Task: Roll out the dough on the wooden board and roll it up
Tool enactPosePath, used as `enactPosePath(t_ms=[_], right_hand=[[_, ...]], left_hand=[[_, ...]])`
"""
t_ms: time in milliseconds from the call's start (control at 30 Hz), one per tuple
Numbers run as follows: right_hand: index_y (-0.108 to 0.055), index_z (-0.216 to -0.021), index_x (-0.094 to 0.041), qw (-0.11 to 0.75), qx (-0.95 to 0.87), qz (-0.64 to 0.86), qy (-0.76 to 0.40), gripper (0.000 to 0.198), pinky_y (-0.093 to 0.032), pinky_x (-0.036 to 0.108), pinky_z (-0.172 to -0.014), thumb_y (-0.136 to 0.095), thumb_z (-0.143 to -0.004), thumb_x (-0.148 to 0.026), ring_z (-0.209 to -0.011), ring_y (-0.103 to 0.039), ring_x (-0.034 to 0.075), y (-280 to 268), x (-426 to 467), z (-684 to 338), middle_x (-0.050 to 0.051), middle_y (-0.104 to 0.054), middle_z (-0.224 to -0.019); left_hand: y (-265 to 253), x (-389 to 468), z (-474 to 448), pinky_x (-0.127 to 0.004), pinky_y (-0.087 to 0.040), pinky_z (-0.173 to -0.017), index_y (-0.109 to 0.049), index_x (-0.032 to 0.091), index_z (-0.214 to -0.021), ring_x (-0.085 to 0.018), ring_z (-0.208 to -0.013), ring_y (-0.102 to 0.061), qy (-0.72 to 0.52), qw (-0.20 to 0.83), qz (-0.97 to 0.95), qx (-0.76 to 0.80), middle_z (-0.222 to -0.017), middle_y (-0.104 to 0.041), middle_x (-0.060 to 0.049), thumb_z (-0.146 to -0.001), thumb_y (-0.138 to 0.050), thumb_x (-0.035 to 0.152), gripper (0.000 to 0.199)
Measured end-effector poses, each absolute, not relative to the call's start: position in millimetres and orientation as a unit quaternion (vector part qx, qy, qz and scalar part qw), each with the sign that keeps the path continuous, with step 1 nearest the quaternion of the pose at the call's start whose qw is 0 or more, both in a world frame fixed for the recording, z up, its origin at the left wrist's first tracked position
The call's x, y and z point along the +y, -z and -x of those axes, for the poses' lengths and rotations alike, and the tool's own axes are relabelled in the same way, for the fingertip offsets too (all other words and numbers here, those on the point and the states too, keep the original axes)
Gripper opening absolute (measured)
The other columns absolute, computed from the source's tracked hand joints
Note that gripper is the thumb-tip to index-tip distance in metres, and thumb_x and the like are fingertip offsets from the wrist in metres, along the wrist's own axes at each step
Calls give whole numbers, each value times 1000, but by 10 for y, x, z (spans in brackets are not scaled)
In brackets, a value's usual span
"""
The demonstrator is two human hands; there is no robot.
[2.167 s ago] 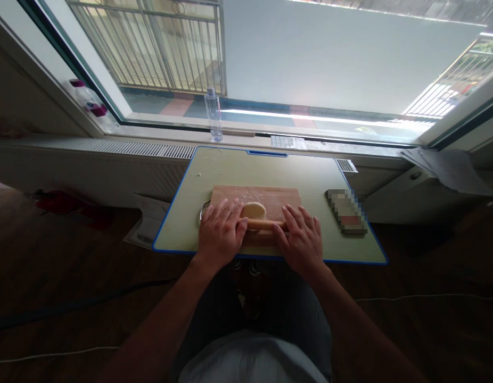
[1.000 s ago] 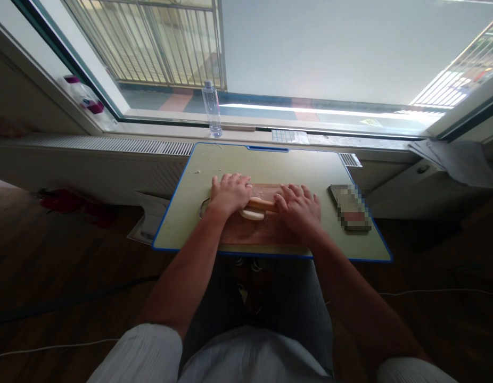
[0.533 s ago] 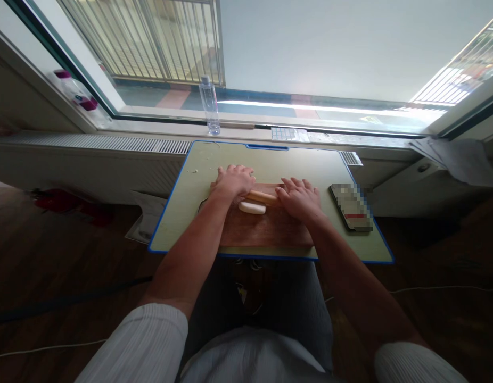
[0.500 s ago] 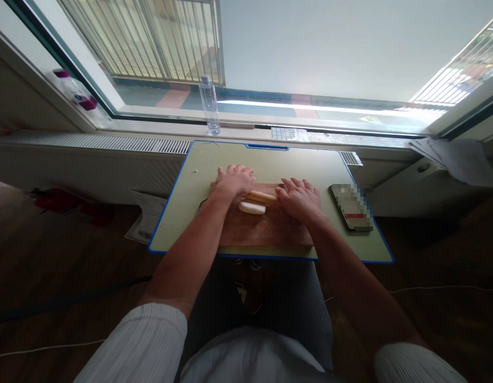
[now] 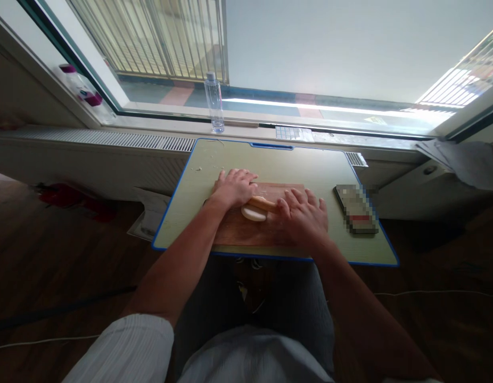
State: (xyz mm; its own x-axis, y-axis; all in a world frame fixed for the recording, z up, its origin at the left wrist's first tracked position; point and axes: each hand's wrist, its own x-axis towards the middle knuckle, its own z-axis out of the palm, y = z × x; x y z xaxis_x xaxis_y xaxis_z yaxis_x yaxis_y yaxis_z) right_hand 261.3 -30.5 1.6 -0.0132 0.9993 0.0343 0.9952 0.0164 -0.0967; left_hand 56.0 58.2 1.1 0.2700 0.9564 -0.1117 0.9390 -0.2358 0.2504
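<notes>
A wooden rolling pin [image 5: 262, 203] lies across the wooden board [image 5: 246, 234]. Just on my side of it is a piece of white dough [image 5: 254, 213], its far edge against or under the pin. My left hand [image 5: 236, 187] rests flat over the pin's left part, fingers stretched away from me. Over the right end lies my right hand [image 5: 305, 214], palm down with its fingers spread. Both hands press on the pin without wrapping round it, and they hide its ends.
The board is on a pale green folding table [image 5: 174, 213] with a blue rim. A phone [image 5: 356, 209] lies on its right side. Small crumbs [image 5: 198, 169] are at the left. A clear bottle [image 5: 214, 103] stands on the windowsill, above a radiator [image 5: 122, 141].
Both hands and the rolling pin have come slightly toward me, the right hand most. The dough looks rounder and flatter. The board has slid a little left, and the view has shifted slightly.
</notes>
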Motion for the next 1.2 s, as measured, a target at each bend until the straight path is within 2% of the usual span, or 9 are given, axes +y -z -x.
enactPosePath(t_ms=[333,700,1200], right_hand=[[-61,-159,-17,79,-741,666,18,65,-26,67,-129,-29,-114,-51,-161,-37,39,-21,-566,-2538,11,-55,-167],[-59,-160,-21,117,-753,648,20,59,-23,62,-131,-34,-114,-49,-159,-41,36,46,-767,-2530,9,-58,-164],[-54,-163,-20,135,-752,646,2,59,-21,55,-132,-32,-116,-47,-160,-40,30,150,-838,-2562,10,-53,-168]], left_hand=[[92,356,-426,-57,-24,-134,-60,39,-157,-26,-158,-42,-66,95,-790,602,-172,-51,-2,-111,-36,51,53],[64,-7,-365,-53,-30,-132,-64,37,-155,-27,-158,-44,-109,41,-786,607,-170,-53,-1,-112,-35,46,53],[46,-412,-392,-56,-29,-133,-64,30,-155,-29,-161,-42,-135,26,-756,640,-171,-51,-2,-112,-30,47,57]])
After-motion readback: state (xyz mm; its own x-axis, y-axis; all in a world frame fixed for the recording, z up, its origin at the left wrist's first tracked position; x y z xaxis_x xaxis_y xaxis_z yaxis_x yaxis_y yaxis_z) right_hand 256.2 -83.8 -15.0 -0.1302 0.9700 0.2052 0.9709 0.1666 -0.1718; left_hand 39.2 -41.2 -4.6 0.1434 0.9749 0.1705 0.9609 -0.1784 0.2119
